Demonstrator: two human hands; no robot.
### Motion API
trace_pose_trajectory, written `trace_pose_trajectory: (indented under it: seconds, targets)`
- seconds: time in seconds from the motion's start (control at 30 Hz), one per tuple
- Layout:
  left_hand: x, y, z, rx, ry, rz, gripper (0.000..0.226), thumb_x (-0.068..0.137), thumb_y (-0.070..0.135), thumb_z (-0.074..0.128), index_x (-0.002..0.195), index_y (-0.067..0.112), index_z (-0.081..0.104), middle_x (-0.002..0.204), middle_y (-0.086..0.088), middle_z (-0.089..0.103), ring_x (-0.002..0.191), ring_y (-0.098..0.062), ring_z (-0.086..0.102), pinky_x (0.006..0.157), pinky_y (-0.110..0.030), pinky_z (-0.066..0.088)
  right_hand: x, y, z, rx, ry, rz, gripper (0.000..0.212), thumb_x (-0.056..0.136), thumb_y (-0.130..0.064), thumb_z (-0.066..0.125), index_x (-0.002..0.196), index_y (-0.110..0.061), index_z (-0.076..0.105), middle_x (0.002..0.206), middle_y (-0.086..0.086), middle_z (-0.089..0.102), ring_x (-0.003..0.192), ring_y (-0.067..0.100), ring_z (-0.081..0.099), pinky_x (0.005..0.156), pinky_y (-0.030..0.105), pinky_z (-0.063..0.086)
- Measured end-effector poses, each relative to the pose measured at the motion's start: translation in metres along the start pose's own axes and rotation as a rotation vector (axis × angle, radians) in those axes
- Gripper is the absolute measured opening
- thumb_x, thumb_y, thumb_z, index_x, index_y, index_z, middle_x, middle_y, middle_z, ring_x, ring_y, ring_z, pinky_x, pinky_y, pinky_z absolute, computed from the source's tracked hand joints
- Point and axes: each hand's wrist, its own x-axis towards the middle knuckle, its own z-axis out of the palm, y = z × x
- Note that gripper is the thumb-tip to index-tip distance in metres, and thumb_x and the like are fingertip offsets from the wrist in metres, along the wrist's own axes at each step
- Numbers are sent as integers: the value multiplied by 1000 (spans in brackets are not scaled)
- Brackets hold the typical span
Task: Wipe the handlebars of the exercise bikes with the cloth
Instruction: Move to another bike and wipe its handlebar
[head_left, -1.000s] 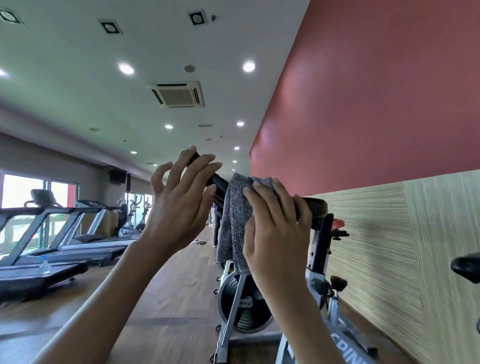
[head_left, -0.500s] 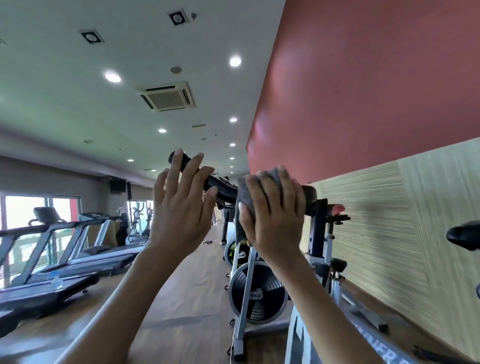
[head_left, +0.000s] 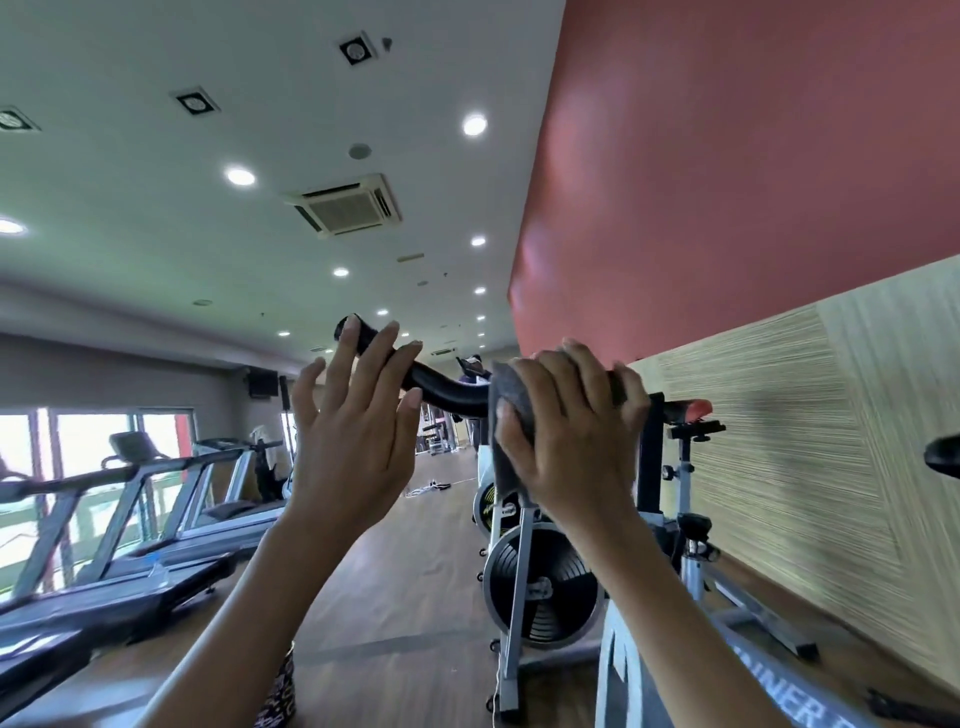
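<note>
- Gym hall: white ceiling with spot lights and a ceiling vent; red wall over a pale striped panel, both right of the grip; wood floor below.
- right hand curls over the grey cloth and clamps it onto the black handlebar; fingers go over the top, thumb sits on the near side against the fabric.
- cloth is pinned under that palm, wrapped on the bar; a flap hangs down at the grip's left edge.
- handlebar runs from the grip up and to the left in a curve; its end cap pokes out past the other hand's fingers.
- left hand is just left of the grip, fingers straight and spread, holding nothing; fingers lie across the bar's near side, how firmly they touch I cannot tell.
- exercise bike: black post drops just right of the grip, flywheel lower down under it.
- red-ended saddle just right of the grip, further back.
- treadmills well left of the grip, by the windows.
- distant person shows just above the bar, between the two hands.
- dark rounded machine part far right of the grip, cut by the edge.
</note>
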Motion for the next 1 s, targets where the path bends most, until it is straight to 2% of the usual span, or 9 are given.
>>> trace_pose_trajectory:
  seconds: [0.1, 0.17, 0.37, 0.53, 0.67, 0.8, 0.83, 0.93, 1.0]
  targets:
    - [2, -11, -1, 41, -21, 23, 47, 103, 36, 22, 145, 22, 36, 157, 3, 29, 149, -17, 7, 112, -50, 18, 5, -10, -5, -29, -20, 109, 30, 95, -35, 43, 102, -15, 65, 101, 0, 65, 114, 26, 54, 97, 43, 30]
    - [3, -14, -2, 36, -34, 41, 47, 103, 35, 21, 145, 23, 36, 156, 2, 30, 149, -18, 9, 111, -48, 20, 10, -34, 0, -29, -39, 61, 29, 96, -34, 44, 101, -14, 65, 99, 1, 65, 111, 27, 56, 97, 45, 32]
    - [3, -17, -6, 8, -26, 69, 46, 102, 35, 24, 143, 20, 41, 152, 0, 37, 148, -23, 15, 111, -46, 20, -11, 3, 2, -92, -6, -123, 39, 99, -42, 44, 127, -18, 55, 127, 2, 63, 126, 24, 49, 99, 45, 30]
    - [3, 29, 1, -45, 6, -69, 54, 102, 40, 20, 137, 9, 47, 150, -7, 40, 148, -34, 7, 115, -47, 9, -12, 3, 9, 80, 112, 242, 39, 100, -30, 36, 128, -8, 52, 132, 13, 60, 133, 30, 43, 108, 47, 31]
    - [4, 52, 9, 37, -18, -6, 50, 102, 35, 21, 131, 12, 55, 142, -6, 50, 148, -35, 12, 117, -52, 6, -20, 4, 22, 128, 132, 34, 41, 100, -34, 37, 135, -14, 45, 139, 12, 54, 138, 29, 37, 117, 44, 24]
    - [9, 61, 13, 38, -27, -9, 51, 102, 37, 18, 127, 17, 58, 136, 0, 56, 147, -31, 15, 117, -53, 1, -19, 29, 30, 570, 289, 522, 45, 100, -32, 31, 131, -5, 48, 129, 14, 57, 124, 28, 51, 100, 53, 43]
    - [10, 67, 15, 36, -30, -12, 51, 102, 38, 18, 125, 18, 59, 134, 2, 57, 147, -31, 15, 117, -55, -1, -18, 27, 31, 631, 307, 552, 48, 101, -33, 27, 131, -1, 48, 129, 17, 56, 124, 32, 51, 100, 54, 43]
    - [13, 78, 20, 31, -18, -66, 49, 101, 40, 18, 119, 21, 60, 131, 5, 58, 147, -28, 18, 115, -61, -2, -27, 26, 42, 563, 323, 310, 46, 102, -33, 26, 135, -5, 43, 138, 23, 51, 136, 37, 39, 115, 50, 31]
    - [12, 80, 22, 30, -3, -75, 48, 101, 40, 18, 120, 23, 58, 133, 6, 56, 146, -26, 19, 115, -62, 0, -30, 43, 58, 671, 344, 386, 46, 100, -31, 28, 132, -4, 47, 135, 21, 54, 132, 33, 45, 110, 52, 37]
